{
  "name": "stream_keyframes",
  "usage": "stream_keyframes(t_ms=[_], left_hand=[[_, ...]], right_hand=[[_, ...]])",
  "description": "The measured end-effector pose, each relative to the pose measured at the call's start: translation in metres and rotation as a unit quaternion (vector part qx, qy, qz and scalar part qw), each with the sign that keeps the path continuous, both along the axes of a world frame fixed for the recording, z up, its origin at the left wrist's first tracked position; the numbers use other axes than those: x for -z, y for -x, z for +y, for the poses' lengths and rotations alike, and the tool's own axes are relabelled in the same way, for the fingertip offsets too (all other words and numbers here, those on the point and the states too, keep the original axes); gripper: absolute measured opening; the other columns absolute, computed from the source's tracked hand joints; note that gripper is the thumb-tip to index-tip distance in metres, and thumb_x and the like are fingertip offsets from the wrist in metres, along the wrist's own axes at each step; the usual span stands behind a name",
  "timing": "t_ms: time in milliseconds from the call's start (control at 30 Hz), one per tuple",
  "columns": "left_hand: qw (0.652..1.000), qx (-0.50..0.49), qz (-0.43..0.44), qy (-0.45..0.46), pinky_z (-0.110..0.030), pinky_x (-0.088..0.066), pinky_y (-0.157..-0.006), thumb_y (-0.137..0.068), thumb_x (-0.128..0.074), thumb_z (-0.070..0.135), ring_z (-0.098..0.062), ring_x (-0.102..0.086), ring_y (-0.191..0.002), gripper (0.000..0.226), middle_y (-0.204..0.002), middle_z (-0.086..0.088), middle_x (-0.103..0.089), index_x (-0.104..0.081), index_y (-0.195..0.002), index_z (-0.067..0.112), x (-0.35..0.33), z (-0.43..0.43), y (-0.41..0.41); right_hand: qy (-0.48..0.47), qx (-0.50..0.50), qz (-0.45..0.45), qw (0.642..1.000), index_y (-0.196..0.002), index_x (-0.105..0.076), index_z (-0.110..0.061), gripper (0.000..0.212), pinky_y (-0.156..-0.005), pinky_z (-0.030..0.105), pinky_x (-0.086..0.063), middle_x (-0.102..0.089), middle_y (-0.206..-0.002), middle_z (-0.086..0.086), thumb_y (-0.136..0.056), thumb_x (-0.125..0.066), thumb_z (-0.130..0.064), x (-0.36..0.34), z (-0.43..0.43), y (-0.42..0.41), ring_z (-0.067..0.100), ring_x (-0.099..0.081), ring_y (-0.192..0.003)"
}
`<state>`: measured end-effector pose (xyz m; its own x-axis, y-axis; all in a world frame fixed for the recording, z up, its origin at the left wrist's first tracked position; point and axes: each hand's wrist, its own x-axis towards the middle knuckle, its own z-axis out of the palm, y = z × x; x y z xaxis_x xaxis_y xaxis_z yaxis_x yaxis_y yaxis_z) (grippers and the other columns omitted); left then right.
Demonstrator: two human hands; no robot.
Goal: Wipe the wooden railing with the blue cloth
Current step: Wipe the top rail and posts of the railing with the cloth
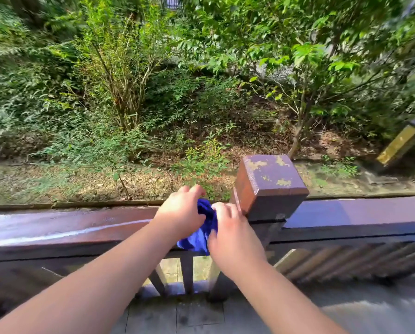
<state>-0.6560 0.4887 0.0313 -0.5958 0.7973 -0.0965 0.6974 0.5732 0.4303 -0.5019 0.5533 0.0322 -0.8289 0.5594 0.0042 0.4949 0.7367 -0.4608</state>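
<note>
Two bare forearms reach in from the near edge. The left hand (181,209) and right hand (230,233) both curl around one bunched blue cloth (201,233), fingers closed on it from either side, right where the wooden railing (64,229) meets the square post (270,186). The cloth hangs partly over the rail's near edge (whether it presses on the top is hard to tell). The rail runs clear to the left and right of the post, with slats (187,273) below. No writing shows anywhere. Beyond lie bare ground and dense shrubs (129,80).
</note>
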Motion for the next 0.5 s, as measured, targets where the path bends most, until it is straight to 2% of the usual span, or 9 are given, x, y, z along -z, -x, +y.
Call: stream_keyframes(t_ms=[67,167,233,333,500], left_hand=[[0.997,0.071,0.035,0.023,-0.04,-0.042,-0.105,-0.083,-0.063,0.034,-0.03,-0.05,-0.128,0.055,-0.137,-0.005,-0.056,-0.053,-0.137,0.027,0.015,0.003,-0.011],[0.98,0.141,0.103,0.1,-0.041,-0.035,-0.113,-0.089,-0.053,0.04,-0.022,-0.033,-0.145,0.049,-0.154,0.002,-0.045,-0.054,-0.137,0.033,0.037,0.002,-0.023],[0.981,0.12,0.118,0.101,-0.043,-0.04,-0.11,-0.086,-0.056,0.045,-0.024,-0.035,-0.142,0.048,-0.157,0.004,-0.041,-0.055,-0.134,0.036,0.043,0.002,-0.029],[0.983,0.104,0.131,0.078,-0.043,-0.041,-0.109,-0.087,-0.06,0.044,-0.024,-0.04,-0.137,0.055,-0.153,0.005,-0.045,-0.049,-0.141,0.04,0.043,0.005,-0.034],[0.981,0.095,0.144,0.09,-0.04,-0.045,-0.104,-0.093,-0.048,0.038,-0.025,-0.044,-0.134,0.038,-0.152,0.002,-0.049,-0.062,-0.128,0.038,0.048,0.009,-0.035]], right_hand=[[-0.002,-0.04,-0.002,0.999,-0.141,-0.042,-0.025,0.052,-0.092,0.046,-0.056,-0.047,-0.143,0.002,-0.092,-0.058,-0.016,0.016,-0.005,-0.006,0.029,-0.052,-0.128],[0.011,-0.053,-0.037,0.998,-0.137,-0.044,-0.022,0.047,-0.092,0.049,-0.056,-0.049,-0.139,0.003,-0.092,-0.056,-0.018,0.037,-0.001,-0.014,0.031,-0.052,-0.127],[0.016,-0.047,-0.039,0.998,-0.134,-0.046,-0.021,0.043,-0.093,0.048,-0.054,-0.049,-0.139,0.003,-0.093,-0.056,-0.017,0.047,0.007,-0.014,0.03,-0.049,-0.131],[0.038,-0.039,-0.014,0.998,-0.132,-0.048,-0.017,0.039,-0.103,0.045,-0.05,-0.049,-0.144,0.005,-0.093,-0.055,-0.018,0.057,0.013,-0.007,0.028,-0.044,-0.137],[0.037,-0.052,-0.024,0.998,-0.131,-0.05,-0.012,0.039,-0.116,0.043,-0.042,-0.05,-0.144,0.01,-0.093,-0.052,-0.021,0.067,0.011,-0.001,0.031,-0.041,-0.141]])
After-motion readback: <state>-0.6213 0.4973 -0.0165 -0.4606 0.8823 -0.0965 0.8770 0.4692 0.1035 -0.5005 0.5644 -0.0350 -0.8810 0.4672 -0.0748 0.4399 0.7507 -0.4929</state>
